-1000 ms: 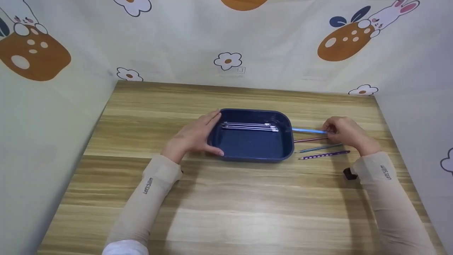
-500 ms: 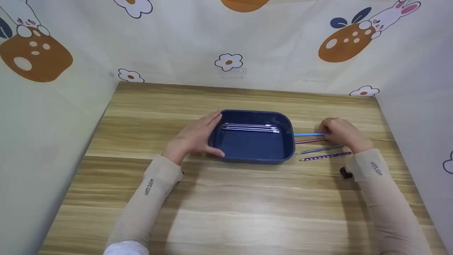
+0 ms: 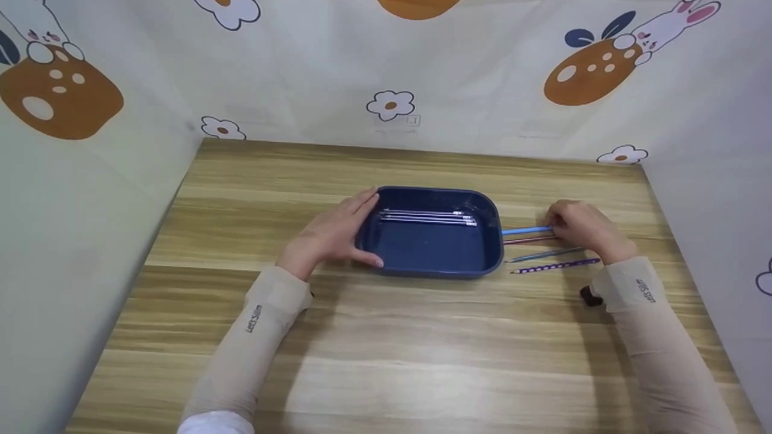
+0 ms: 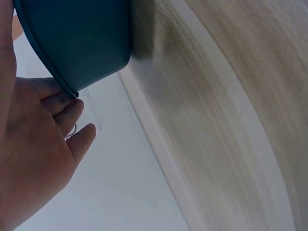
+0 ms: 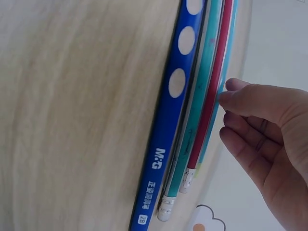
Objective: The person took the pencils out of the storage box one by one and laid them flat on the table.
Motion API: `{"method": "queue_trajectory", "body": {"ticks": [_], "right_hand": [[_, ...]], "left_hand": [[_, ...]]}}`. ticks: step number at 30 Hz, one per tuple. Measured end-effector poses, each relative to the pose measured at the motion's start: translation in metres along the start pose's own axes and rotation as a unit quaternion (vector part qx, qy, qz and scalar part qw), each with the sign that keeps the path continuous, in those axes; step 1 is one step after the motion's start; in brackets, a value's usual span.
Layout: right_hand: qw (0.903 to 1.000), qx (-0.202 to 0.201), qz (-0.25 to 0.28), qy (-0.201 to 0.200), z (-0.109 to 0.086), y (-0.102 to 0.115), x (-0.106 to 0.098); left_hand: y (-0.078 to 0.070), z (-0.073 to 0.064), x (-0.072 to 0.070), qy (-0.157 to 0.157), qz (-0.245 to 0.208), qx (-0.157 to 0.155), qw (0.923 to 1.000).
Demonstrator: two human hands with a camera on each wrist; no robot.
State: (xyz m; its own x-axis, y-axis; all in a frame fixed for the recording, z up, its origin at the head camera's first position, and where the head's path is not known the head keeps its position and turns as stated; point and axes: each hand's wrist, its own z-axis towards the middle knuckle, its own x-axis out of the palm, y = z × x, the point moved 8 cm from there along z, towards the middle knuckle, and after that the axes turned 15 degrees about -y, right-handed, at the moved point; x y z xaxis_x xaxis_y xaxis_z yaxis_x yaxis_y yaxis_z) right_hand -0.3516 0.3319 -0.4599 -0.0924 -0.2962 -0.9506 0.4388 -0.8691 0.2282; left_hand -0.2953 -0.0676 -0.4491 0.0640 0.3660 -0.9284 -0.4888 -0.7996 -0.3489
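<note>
Head view shows a dark-blue tray [image 3: 443, 275] on the wooden table [image 3: 386, 343], with some thin pencils [image 3: 425, 217] lying in it, towards the back. Against its left end the left hand [image 3: 329, 232] is placed, thumb and fingers spread well apart, so the tray seems to be steadied rather than clasped. By the right hand [image 3: 585, 226], a light-blue pencil [image 3: 523, 230] is pinched between thumb and fingertip; it lies outside the tray, directed at the right wall. Just in front of it, a red pencil [image 3: 531, 240], a green pencil [image 3: 543, 254] and a dotted pencil [image 3: 555, 266] are laid on the table; in the right wrist view they are seen very near to one another.

From here, several troubles are possible. Because the red pencil lies so close, it could be caught by the fingers or rolled against the green pencil. Whether the light-blue pencil touches the wall cannot be told; if it were pushed leftward without being lifted, the wall would be struck and the pinch could slip. If the pressure of the left hand were loosened, the tray could be shifted by such a knock.
</note>
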Motion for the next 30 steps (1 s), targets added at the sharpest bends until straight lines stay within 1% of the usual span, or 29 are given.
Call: {"method": "queue_trajectory", "body": {"ticks": [4, 10, 16, 23, 27, 30], "right_hand": [[0.9999, 0.010, 0.011, -0.002, 0.000, 0.001, -0.002], [0.9984, 0.038, 0.041, -0.005, 0.000, 0.003, -0.006], [0.9957, 0.035, 0.080, -0.029, -0.002, 0.013, -0.013], [0.9909, 0.045, 0.119, -0.045, -0.001, 0.025, -0.018], [0.9884, 0.028, 0.137, -0.059, 0.000, 0.037, -0.023], [0.9857, 0.002, 0.152, -0.073, 0.001, 0.048, -0.027]], "left_hand": [[0.000, 0.000, 0.000, 0.002, 0.000, 0.000, 1.0000], [0.000, 0.000, -0.001, -0.002, 0.002, 0.006, 1.0000], [0.000, 0.001, -0.001, -0.004, 0.007, 0.015, 0.9999], [0.001, 0.000, 0.001, 0.006, 0.010, 0.009, 0.9999], [0.000, 0.000, 0.000, 0.005, 0.011, 0.008, 0.9999], [0.000, 0.000, 0.000, 0.002, 0.015, 0.008, 0.9999]]}}
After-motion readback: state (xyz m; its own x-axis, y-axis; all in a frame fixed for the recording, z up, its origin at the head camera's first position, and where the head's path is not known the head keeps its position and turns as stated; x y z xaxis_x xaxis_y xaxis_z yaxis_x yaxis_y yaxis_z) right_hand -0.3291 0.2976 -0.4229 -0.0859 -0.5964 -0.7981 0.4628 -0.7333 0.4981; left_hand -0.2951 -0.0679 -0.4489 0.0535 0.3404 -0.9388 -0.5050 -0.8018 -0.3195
